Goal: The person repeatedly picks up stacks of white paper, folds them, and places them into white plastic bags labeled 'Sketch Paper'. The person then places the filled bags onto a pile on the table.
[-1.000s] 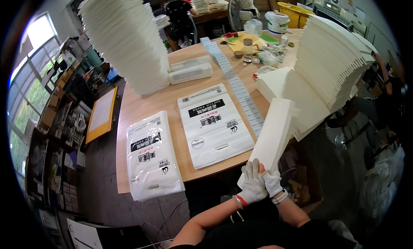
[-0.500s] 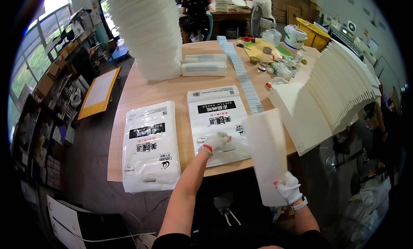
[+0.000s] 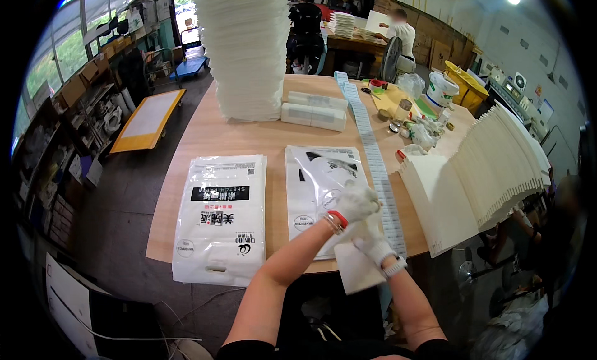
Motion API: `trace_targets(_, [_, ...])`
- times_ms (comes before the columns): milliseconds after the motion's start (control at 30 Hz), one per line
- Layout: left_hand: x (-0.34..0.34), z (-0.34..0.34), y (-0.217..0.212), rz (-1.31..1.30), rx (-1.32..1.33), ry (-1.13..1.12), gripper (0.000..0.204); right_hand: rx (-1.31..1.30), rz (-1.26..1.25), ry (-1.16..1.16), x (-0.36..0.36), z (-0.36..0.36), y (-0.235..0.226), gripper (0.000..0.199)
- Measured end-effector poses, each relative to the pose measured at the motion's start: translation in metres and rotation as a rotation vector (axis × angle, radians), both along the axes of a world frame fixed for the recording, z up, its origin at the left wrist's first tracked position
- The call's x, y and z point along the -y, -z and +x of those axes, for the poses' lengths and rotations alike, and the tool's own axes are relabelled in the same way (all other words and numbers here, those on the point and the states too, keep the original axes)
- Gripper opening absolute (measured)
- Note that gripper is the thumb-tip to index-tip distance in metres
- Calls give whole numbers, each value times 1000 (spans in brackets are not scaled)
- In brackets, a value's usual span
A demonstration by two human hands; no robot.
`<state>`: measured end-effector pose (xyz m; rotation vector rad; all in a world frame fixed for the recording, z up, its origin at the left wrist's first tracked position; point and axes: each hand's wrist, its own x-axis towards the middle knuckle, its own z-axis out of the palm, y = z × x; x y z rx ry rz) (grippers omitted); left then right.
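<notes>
My left hand [image 3: 357,201], in a white glove with a red cuff, is closed on a clear printed plastic bag [image 3: 323,173] and lifts its near end off a pile of such bags. Close beside it, my gloved right hand [image 3: 373,248] grips a cream stack of paper [image 3: 354,270] at the table's near edge. The bag's lifted plastic and my hands hide the upper part of the stack. To the left lies a pile of filled bags [image 3: 217,223] with black print, flat on the table.
A tall stack of white sheets [image 3: 242,55] stands far left, next to two wrapped bundles [image 3: 314,114]. A label strip [image 3: 370,155] runs along the table [image 3: 186,136]. Fanned cream paper [image 3: 485,180] leans at right. Further back are a white bucket [image 3: 441,89] and people seated working.
My right hand has brought the paper leftward to my left hand. My left hand has raised the bag's near end and moved right. The view has shifted slightly.
</notes>
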<state>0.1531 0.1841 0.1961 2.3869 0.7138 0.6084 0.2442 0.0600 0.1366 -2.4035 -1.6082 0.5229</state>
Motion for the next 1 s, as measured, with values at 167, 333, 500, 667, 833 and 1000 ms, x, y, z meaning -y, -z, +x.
trace_targets(167, [34, -14, -8, 271, -68, 34, 15, 97, 28, 54, -76, 5, 29, 51])
trace_targets(333, [47, -79, 91, 163, 696, -293, 54, 71, 82, 100, -71, 26, 36, 49])
trace_targets(500, [97, -79, 156, -20, 509, -360, 68, 18, 172, 123, -32, 49, 20, 47])
trace_targets(667, [76, -34, 180, -116, 271, -292, 52, 15, 231, 135, -30, 64, -5, 45])
trace_targets(833, [106, -22, 218, -395, 252, -343, 24, 57, 246, 84, -61, 51, -10, 43])
trace_targets(1000, [137, -18, 217, -1046, 506, -408, 31, 131, 206, 55, -98, 32, 31, 41])
